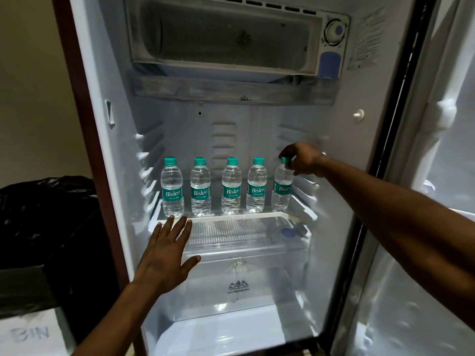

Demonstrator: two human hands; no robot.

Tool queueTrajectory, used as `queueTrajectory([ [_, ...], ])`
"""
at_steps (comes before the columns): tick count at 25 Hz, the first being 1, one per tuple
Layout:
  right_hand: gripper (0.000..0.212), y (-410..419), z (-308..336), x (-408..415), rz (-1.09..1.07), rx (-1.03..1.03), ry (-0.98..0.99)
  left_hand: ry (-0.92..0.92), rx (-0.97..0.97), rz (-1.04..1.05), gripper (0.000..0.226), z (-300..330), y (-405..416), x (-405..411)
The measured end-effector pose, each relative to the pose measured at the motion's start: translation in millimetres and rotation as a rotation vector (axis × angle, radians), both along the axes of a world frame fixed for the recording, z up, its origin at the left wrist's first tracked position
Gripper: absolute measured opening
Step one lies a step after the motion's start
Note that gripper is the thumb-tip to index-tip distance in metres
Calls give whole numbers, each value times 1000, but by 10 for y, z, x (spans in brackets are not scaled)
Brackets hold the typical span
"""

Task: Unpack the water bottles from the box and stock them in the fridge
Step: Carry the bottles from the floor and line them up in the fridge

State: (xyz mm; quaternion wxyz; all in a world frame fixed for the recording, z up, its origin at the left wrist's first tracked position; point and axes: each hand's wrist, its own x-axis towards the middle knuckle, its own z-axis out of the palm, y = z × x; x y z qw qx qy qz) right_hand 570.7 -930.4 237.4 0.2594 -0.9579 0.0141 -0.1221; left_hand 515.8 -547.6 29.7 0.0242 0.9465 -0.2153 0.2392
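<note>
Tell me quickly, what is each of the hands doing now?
Left hand: open, fingers spread, holding nothing, at the shelf edge.
Right hand: closed, pinching the cap of the rightmost bottle.

"Bisleri" stands in white on the teal label of each of the five water bottles. "BIN" is handwritten faintly on a white sheet at lower left. Small print on the clear vegetable drawer perhaps reads "Vegetable Box", though it is blurred.

Five water bottles on one fridge shelf; two hands.
</note>
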Motion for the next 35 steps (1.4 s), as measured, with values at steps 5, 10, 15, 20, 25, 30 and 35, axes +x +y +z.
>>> queueTrajectory([
  [5, 55, 38, -118, -56, -40, 222, -53, 48, 8, 4, 90, 9, -14, -17],
  [10, 83, 90, -777, -177, -94, 472, -74, 60, -38, 30, 89, 122, -80, -41],
  [15, 76, 207, -1208, -221, -162, 453, -191, 116, -29, 59, 89, 183, -111, -33],
  [20, 82, 306, -1293, -273, -259, 442, -234, 135, -43, 60, 88, 219, -121, -66],
  [25, 73, 1052, -1405, -719, -202, 346, -662, -13, -227, -1, 81, 216, -109, -333],
  [30, 67, 1921, -1611, -1062, 130, 305, -561, -22, -377, -17, 70, 292, -37, -827],
  [35, 58, 2536, -1602, -1439, 452, 316, -530, -120, -594, 53, 52, 203, 363, -1523],
])
